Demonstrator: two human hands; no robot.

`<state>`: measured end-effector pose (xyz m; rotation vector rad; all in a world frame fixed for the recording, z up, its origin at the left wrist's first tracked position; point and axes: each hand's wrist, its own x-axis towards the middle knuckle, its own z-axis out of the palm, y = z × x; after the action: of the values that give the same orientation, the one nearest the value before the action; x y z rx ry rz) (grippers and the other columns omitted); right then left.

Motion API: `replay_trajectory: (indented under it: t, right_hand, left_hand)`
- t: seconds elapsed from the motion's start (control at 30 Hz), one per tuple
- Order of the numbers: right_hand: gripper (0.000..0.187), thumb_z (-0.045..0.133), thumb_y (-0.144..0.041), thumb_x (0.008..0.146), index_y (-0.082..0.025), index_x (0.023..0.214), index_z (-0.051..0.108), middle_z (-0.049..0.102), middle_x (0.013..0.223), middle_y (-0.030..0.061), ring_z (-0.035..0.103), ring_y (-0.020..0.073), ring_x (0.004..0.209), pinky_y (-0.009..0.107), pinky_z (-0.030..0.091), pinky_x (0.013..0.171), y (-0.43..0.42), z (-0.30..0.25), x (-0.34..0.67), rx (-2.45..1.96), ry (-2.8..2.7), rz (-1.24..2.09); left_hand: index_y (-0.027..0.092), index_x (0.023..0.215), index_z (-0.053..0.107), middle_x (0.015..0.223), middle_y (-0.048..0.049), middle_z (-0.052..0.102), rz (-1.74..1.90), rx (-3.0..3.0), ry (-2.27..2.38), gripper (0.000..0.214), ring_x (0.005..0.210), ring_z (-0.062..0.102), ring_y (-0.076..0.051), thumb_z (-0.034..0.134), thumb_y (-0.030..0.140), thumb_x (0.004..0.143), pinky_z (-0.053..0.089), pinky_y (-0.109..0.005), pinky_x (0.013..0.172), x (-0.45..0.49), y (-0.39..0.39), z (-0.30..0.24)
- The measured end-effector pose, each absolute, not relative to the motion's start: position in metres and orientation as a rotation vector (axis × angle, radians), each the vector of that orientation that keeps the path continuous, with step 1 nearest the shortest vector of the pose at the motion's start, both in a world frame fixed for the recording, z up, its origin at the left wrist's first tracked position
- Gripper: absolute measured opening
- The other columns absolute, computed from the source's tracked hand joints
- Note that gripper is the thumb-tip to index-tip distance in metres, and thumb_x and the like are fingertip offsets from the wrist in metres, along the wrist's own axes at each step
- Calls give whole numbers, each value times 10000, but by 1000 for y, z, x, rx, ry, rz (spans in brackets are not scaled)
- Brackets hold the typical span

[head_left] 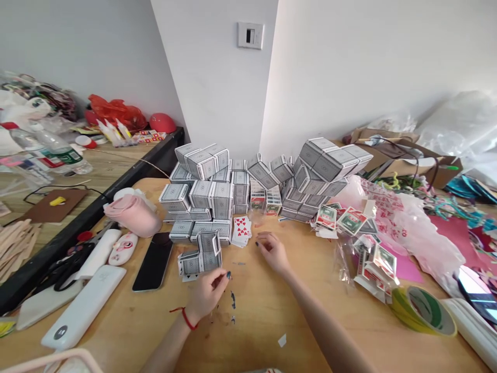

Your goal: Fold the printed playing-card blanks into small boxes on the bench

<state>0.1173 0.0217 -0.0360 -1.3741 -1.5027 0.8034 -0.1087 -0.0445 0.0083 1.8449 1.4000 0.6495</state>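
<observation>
My left hand [207,294], with a red string at the wrist, hovers over the wooden table [264,311] with its fingertips pinched together just below a folded grey card block [200,256]; what they pinch is too small to name. My right hand [273,252] rests on the table with fingers curled, near a fanned stack of playing cards [241,230] showing red hearts. Behind both hands rises a pile of grey patterned card boxes [212,189], with a second pile of such boxes [322,168] to the right.
A black phone [154,262], pink pouch [134,213], white power bank [83,306] and scissors [70,264] lie left. A green tape roll [423,310], loose red-green card packs [341,220] and plastic bags [407,223] crowd the right. Small dark scraps [232,299] dot the table.
</observation>
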Motion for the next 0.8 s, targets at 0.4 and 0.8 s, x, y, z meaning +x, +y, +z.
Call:
replay_trajectory:
  t: [0.4,0.8]
  right_hand:
    - [231,478,-285,810,-282,985,629,644,1052,36,618,215,880,348,462,802,14,-49,93,-1344,-1891,473]
    - [142,542,-304,707,-176,767,557,614,749,50,574,149,591,238,441,475,8,-50,152,-1362,-858,606]
  left_hand:
    - [174,677,554,594,9,569,468,2117,1035,223,541,489,-93,385,229,813,353,-193,527,-70,-46,3]
    - [99,1257,328,1305,-174,386,918,2445,1533,510,1249,305,-264,403,70,754,347,-433,976,-23,11,-33]
